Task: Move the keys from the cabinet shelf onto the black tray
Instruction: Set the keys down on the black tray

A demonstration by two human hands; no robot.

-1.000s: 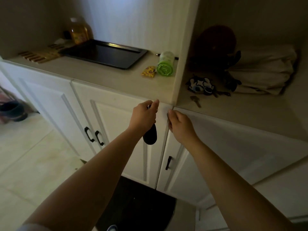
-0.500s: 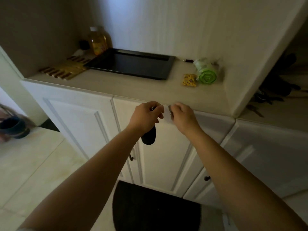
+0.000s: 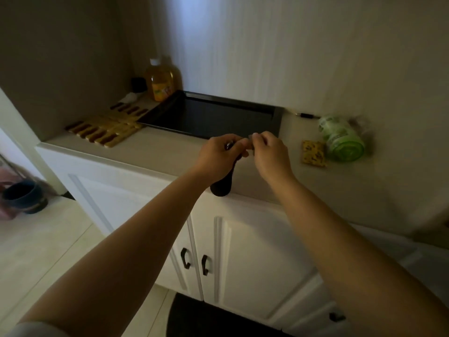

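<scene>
My left hand pinches a key ring, and a black oval key fob hangs from it below my fingers. My right hand is closed on a small key beside it, fingertips nearly touching the left hand. Both hands hover over the counter just in front of the near edge of the black tray, which lies flat against the back wall with nothing on it. The cabinet shelf where the other keys lay is out of view.
A wooden slatted trivet lies left of the tray, with a yellow bottle behind it. A green roll and a yellow packet sit to the right. White cabinet doors are below the counter.
Both hands have moved up and forward with the keys, from the counter's front edge to just before the tray. The view has swung left, and the shelf has left the frame.
</scene>
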